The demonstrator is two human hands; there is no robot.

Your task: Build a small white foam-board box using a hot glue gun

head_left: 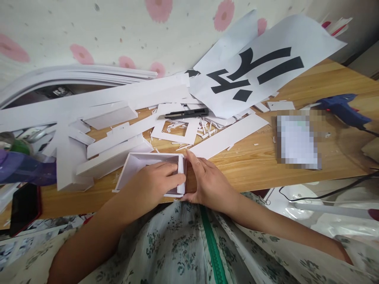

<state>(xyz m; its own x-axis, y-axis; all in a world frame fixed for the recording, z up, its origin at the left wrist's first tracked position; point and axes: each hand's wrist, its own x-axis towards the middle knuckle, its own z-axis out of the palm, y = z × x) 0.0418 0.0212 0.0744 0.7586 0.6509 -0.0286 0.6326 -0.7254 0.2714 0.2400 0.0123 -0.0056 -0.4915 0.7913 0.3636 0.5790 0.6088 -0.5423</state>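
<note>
An open white foam-board box (133, 167) lies at the front edge of the wooden table, directly before me. My left hand (161, 179) reaches over it, fingers bent inside against the right end wall (181, 169). From outside, my right hand (211, 182) spans that same end, with a fingertip at the far corner and another digit at the near corner. Just beyond the box lie a white frame piece (191, 132) with a square cutout and a long white strip (231, 134). A black utility knife (186, 113) rests on the scraps behind them.
A blue glue gun (340, 108) lies at the right, near a blurred rectangular item (297, 140). Several cut white pieces (109, 114) crowd the left, beside a purple bottle (26, 167) and a phone (25, 209). A printed sheet (254, 71) leans at the back.
</note>
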